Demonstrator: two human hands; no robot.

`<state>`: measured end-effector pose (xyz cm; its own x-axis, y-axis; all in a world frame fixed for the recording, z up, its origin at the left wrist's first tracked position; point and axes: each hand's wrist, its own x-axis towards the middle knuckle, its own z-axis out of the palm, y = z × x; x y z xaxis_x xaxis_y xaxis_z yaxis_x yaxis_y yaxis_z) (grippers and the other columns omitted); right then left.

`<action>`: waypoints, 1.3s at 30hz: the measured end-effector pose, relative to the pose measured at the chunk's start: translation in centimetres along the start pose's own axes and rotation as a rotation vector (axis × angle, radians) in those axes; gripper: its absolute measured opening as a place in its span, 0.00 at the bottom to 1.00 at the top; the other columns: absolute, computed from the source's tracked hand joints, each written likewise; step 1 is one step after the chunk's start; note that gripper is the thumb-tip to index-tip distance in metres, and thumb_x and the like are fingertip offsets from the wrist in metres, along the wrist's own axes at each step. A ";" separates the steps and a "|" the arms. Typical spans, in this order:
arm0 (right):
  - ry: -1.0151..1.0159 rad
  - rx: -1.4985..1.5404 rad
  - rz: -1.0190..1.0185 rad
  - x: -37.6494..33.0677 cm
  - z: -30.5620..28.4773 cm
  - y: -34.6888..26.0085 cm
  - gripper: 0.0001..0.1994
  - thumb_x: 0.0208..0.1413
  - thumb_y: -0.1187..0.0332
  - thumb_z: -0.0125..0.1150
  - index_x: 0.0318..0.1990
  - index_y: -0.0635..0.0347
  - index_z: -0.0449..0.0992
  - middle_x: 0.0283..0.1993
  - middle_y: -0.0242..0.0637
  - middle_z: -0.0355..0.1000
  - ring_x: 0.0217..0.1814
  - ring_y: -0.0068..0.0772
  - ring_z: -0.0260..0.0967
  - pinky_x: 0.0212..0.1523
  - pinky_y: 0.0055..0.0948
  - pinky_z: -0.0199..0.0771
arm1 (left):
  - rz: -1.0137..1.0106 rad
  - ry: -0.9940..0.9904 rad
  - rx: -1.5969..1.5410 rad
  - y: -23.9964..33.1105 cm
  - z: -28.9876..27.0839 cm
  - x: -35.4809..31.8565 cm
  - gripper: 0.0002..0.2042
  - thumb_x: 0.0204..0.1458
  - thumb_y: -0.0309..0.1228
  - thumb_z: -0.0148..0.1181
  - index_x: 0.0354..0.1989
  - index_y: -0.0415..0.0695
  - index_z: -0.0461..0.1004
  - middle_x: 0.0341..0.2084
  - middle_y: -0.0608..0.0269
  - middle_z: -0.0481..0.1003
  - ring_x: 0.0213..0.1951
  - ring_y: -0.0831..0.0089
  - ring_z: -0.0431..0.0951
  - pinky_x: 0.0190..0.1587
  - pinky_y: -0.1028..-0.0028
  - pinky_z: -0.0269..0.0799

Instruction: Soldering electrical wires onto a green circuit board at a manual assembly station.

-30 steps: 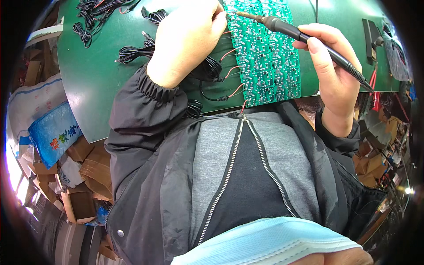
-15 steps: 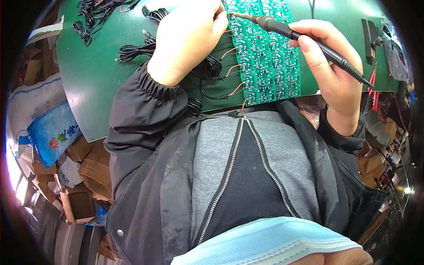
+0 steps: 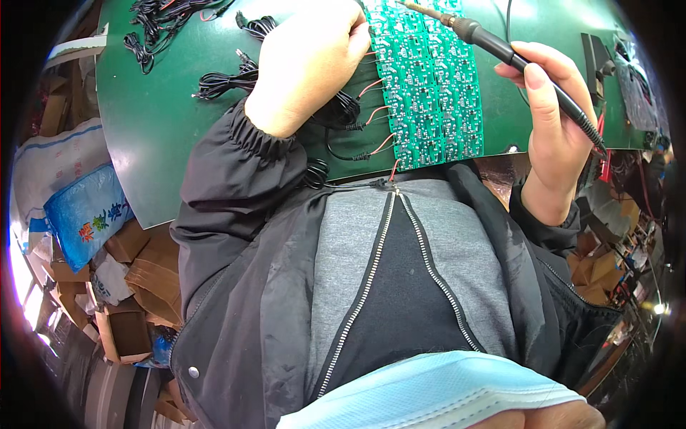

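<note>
My right hand (image 3: 554, 118) grips a black soldering iron (image 3: 493, 46) by its handle, pen-like. The iron slants over the right side of a panel of green circuit boards (image 3: 429, 107), its tip pointing to the far left, apart from my left hand. At the panel's far left edge my left hand (image 3: 311, 61) is closed, thumb and fingers pressed together; what they pinch is hidden. Several thin red wires (image 3: 371, 88) join the panel's left edge to black cables (image 3: 341, 111), partly covered by my left hand and wrist.
Coiled black cables (image 3: 218, 84) lie left of my forearm, with more bundles (image 3: 153, 25) at the far left of the green table (image 3: 161, 136). A black holder-like object (image 3: 593, 64) stands at the right. Cardboard boxes (image 3: 153, 275) and a blue bag (image 3: 89, 214) sit below the table's left edge.
The soldering iron's tip has drawn away from my left fingertips, to the right and farther off. My right hand has shifted slightly right; my left hand keeps its place at the panel.
</note>
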<state>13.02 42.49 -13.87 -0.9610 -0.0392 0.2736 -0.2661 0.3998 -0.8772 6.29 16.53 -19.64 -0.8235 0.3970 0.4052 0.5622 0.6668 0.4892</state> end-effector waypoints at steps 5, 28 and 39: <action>0.050 0.093 -0.018 -0.4 -0.5 -0.5 0.10 0.67 0.76 0.57 0.50 0.72 0.78 0.45 0.40 0.78 0.45 0.29 0.80 0.48 0.23 0.76 | 0.061 0.051 0.136 -2.0 2.0 -1.2 0.06 0.56 0.34 0.61 0.29 0.47 0.76 0.21 0.59 0.77 0.26 0.59 0.80 0.30 0.64 0.76; 0.210 0.057 0.007 -1.7 -5.9 -0.1 0.12 0.69 0.74 0.55 0.52 0.75 0.76 0.46 0.44 0.78 0.46 0.31 0.80 0.51 0.27 0.78 | -0.335 -0.057 0.042 -1.3 -21.8 6.5 0.06 0.55 0.23 0.65 0.39 0.36 0.82 0.29 0.66 0.81 0.32 0.77 0.78 0.37 0.75 0.74; 0.136 0.107 -0.034 -1.2 -3.7 -1.0 0.12 0.69 0.73 0.55 0.52 0.74 0.77 0.46 0.43 0.78 0.45 0.31 0.80 0.50 0.27 0.77 | 0.151 -0.067 0.228 -10.7 -4.7 -0.6 0.15 0.61 0.30 0.55 0.55 0.43 0.74 0.38 0.53 0.82 0.37 0.56 0.83 0.39 0.64 0.80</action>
<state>14.75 45.56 -11.86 -0.9342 0.0764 0.3484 -0.3116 0.3002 -0.9015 1.15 6.16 -21.48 -0.7394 0.5380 0.4048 0.6532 0.7190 0.2374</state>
